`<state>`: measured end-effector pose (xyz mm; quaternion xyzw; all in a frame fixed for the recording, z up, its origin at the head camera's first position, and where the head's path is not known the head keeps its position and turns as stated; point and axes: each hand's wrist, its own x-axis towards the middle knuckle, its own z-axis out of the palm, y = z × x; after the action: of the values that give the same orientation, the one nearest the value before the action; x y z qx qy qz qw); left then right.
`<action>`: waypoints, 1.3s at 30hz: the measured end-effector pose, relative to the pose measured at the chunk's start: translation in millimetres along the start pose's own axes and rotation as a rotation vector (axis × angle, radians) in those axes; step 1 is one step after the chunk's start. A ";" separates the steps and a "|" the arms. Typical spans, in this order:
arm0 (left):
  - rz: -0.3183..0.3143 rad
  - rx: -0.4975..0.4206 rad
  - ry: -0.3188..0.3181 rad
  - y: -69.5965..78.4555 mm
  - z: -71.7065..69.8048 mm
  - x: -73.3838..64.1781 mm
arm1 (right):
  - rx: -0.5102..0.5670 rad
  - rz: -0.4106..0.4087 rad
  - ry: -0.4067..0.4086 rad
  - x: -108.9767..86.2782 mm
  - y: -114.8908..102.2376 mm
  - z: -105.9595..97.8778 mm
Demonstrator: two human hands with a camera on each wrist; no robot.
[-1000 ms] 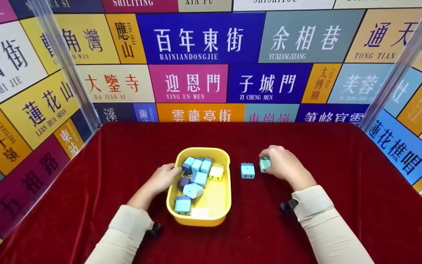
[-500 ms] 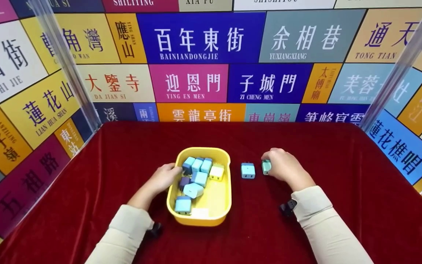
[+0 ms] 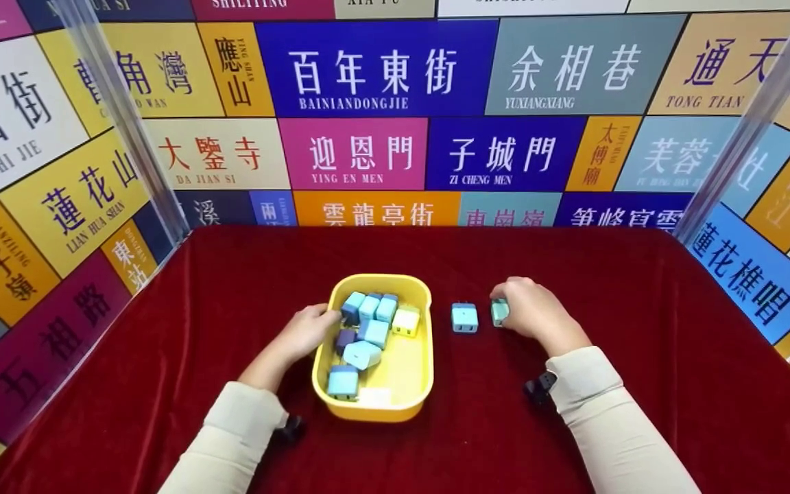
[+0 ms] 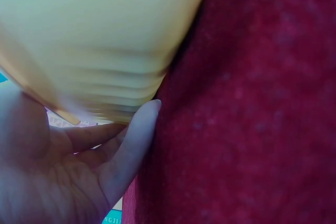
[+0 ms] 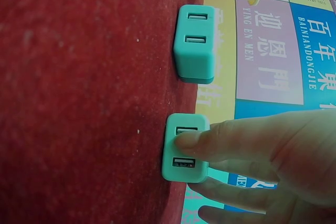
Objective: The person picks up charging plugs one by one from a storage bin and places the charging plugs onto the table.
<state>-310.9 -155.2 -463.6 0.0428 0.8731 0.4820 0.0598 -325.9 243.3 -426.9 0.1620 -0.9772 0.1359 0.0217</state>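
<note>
Pinching the teal USB charger (image 3: pixel 499 313) in our right hand (image 3: pixel 533 309), we have a narrow grip, the thumb pressed on the two-port face and partly covering one port, the fingers behind. The charger is on the right part of the table, at the red velvet cloth (image 3: pixel 477 425); whether it touches the cloth or hangs just above, we cannot tell. We judge that this grip works best firm but light, with the thumb centred between the ports and the block kept level. Just left of it, apart, the loose blue charger (image 3: pixel 464 320) lies with its prongs facing away, so we do well to keep our knuckles clear of it. Further left is the yellow tub (image 3: pixel 376 414), holding a heap of blue chargers (image 3: pixel 373 333) and a pale yellow charger (image 3: pixel 405 321). Our left hand (image 3: pixel 306 332) holds the tub's left side, thumb along the outer wall; steady pressure there should stop it sliding. Beyond the cloth, we face coloured name panels (image 3: pixel 374 72).
</note>
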 end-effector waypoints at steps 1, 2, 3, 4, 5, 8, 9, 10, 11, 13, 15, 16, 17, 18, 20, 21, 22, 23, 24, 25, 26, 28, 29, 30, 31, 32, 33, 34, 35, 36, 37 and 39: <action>0.001 0.000 0.003 -0.2 0.0 0.3 | -0.001 -0.001 -0.002 0.0 -0.1 -0.1; 0.004 0.000 0.004 -0.3 0.2 0.3 | -0.001 -0.003 -0.006 0.1 0.0 -0.2; 0.005 0.002 0.007 -0.4 0.2 0.5 | -0.001 -0.004 -0.010 0.2 0.0 -0.5; 0.005 0.002 0.008 -0.6 0.2 0.6 | -0.001 -0.005 -0.015 0.2 -0.1 -0.8; 0.005 0.002 0.008 -0.6 0.2 0.6 | 0.000 -0.006 -0.020 0.2 -0.1 -1.2; -0.002 0.000 0.006 0.0 0.4 0.0 | 0.009 -0.007 -0.036 0.1 -0.3 -2.5; -0.004 0.001 0.005 0.2 0.3 0.0 | 0.014 -0.006 -0.040 0.0 -0.4 -2.9; -0.006 0.000 0.003 0.4 0.2 -0.3 | 0.018 -0.005 -0.043 0.0 -0.7 -3.2; -0.006 0.000 0.002 0.5 0.2 -0.5 | 0.023 -0.005 -0.046 0.0 -0.9 -3.3; -0.010 0.000 0.000 0.8 0.3 -0.7 | 0.032 -0.010 -0.049 0.1 -1.3 -3.3; -0.010 -0.001 -0.002 0.5 0.3 -0.5 | 0.040 -0.018 -0.050 0.1 -2.0 -3.1; -0.009 0.000 -0.002 0.5 0.3 -0.5 | 0.043 -0.022 -0.049 0.0 -2.7 -3.0; -0.008 0.001 -0.002 0.3 0.3 -0.4 | 0.045 -0.027 -0.049 0.0 -3.6 -3.0; -0.007 0.003 -0.001 0.2 0.4 -0.3 | 0.047 -0.031 -0.049 0.1 -4.0 -2.9; -0.002 0.009 0.000 -0.2 0.2 -0.3 | 0.050 -0.037 -0.049 0.0 -5.1 -3.1; 0.000 0.012 0.001 -0.3 0.1 -0.3 | 0.051 -0.038 -0.048 0.0 -5.6 -3.3; 0.000 0.014 0.003 -0.5 0.1 -0.3 | 0.053 -0.038 -0.048 0.0 -6.1 -3.5; 0.001 0.013 0.003 -0.6 0.2 -0.5 | 0.054 -0.037 -0.049 0.1 -6.2 -3.5; 0.001 0.012 0.004 -0.7 0.3 -0.6 | 0.057 -0.035 -0.051 0.2 -6.4 -3.6; 0.001 0.012 0.004 -0.5 0.5 -0.8 | 0.058 -0.036 -0.052 0.0 -6.7 -4.0; 0.001 0.010 0.005 -0.6 0.6 -0.8 | 0.060 -0.033 -0.054 0.1 -6.7 -4.1; 0.001 0.005 0.006 -0.6 0.8 -0.8 | 0.062 -0.031 -0.058 0.0 -7.0 -4.8; 0.002 0.002 0.004 -0.5 0.9 -1.1 | 0.062 -0.030 -0.060 0.1 -6.9 -4.9; 0.003 0.002 0.006 -0.6 0.8 -1.1 | 0.061 -0.030 -0.061 0.0 -7.0 -5.0; 0.005 0.001 0.005 -0.5 0.7 -1.5 | 0.060 -0.032 -0.061 -0.1 -7.2 -5.3; 0.006 0.001 0.005 -0.3 0.6 -1.7 | 0.059 -0.032 -0.062 -0.3 -7.3 -5.5; 0.008 0.000 0.004 -0.2 0.4 -1.8 | 0.058 -0.033 -0.063 -0.6 -7.6 -5.8; 0.010 0.001 0.003 0.1 0.4 -2.1 | 0.056 -0.033 -0.062 -0.7 -7.9 -5.6; 0.012 0.003 0.002 0.3 0.3 -2.4 | 0.055 -0.034 -0.062 -0.9 -7.9 -5.6; 0.010 0.004 0.003 0.5 0.1 -2.2 | 0.053 -0.038 -0.062 -1.2 -8.2 -6.0; 0.011 0.007 0.001 0.5 0.0 -2.3 | 0.053 -0.038 -0.062 -1.4 -8.4 -6.1; 0.006 0.013 0.002 0.4 -0.3 -1.8 | 0.051 -0.040 -0.065 -1.2 -8.3 -6.1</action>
<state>-309.2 -155.5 -463.0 0.0455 0.8761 0.4767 0.0569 -322.1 237.7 -418.9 0.1864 -0.9701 0.1551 -0.0112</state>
